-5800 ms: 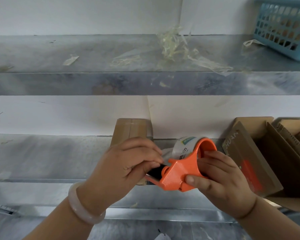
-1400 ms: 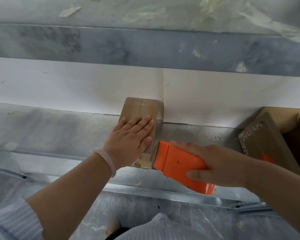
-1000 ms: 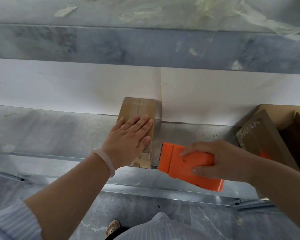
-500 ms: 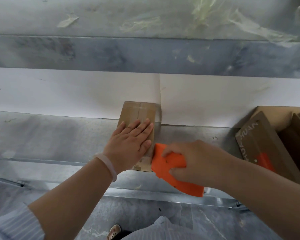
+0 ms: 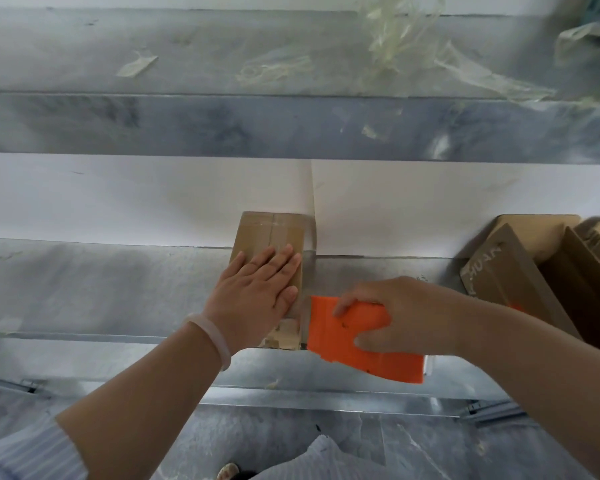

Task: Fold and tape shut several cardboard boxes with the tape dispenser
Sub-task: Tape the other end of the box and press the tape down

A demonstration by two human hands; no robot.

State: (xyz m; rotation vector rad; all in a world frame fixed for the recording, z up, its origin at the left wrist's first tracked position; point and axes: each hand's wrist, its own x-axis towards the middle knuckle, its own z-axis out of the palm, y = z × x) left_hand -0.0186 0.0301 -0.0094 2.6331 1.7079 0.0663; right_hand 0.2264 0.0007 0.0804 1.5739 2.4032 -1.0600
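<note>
My feed is bright, with soft, even light and a dull sheen on the metal. A faint shadow falls on the white wall [image 5: 118, 202] just right of the taped box [image 5: 271, 233]. The upper shelf [image 5: 187, 64] and its tape scraps [image 5: 395, 39] look smeared, worst at the top right corner, and shelf edges bow slightly.

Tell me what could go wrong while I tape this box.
1. The dispenser sits close beside the thumb of the left hand; its cutter, hidden here, could nick it.
2. The near end of the box lies at the shelf edge, so a hard pull by the right hand might drag it off, though the left hand presses it flat.
</note>
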